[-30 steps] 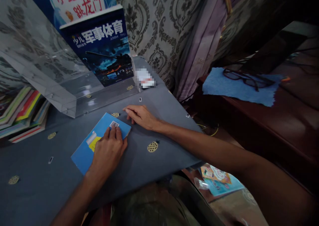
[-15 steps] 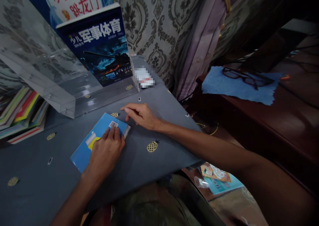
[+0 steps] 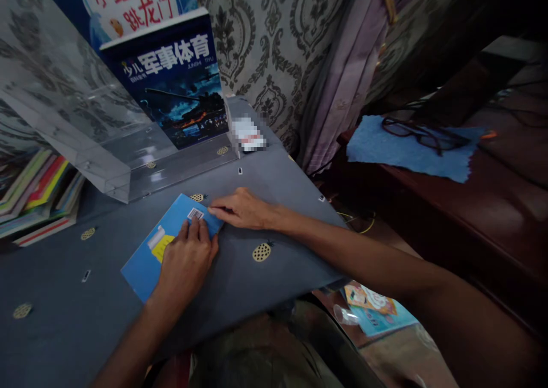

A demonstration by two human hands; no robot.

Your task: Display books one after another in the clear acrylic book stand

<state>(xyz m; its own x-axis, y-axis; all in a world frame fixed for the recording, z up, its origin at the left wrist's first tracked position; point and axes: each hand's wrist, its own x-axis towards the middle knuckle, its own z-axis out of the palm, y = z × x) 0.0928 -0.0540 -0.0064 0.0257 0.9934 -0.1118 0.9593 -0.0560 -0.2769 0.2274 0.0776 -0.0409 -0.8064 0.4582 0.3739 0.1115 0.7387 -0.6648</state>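
1. A clear plastic rack (image 3: 103, 168) stands at the back of the table (image 3: 60, 331). In its right end, a dark blue book (image 3: 171, 91) with a tank on the cover stands upright, leaning a little.
2. Behind this book there is a bigger book (image 3: 132, 5) with red letters; I cannot tell if it is also inside the rack.
3. To the left of the rack lies a pile of books (image 3: 43, 194). Below the table edge, on the right, a clear cup (image 3: 346, 315) lies near some colourful books (image 3: 381, 314); its content I cannot tell.
4. The light blue book (image 3: 169, 222) lies flat on the table, in front of the rack, with its barcode up.
5. The left hand (image 3: 188, 262) is laid palm down on it, fingers straight and close together, not clamped around it.
6. The right hand (image 3: 244, 208) is at the upper right edge of this book, thumb and first finger near each other; whether they pinch it, I cannot tell.
7. Half a second ago, the right hand was beside the book, apart from it; the left hand has stayed almost in the same place.
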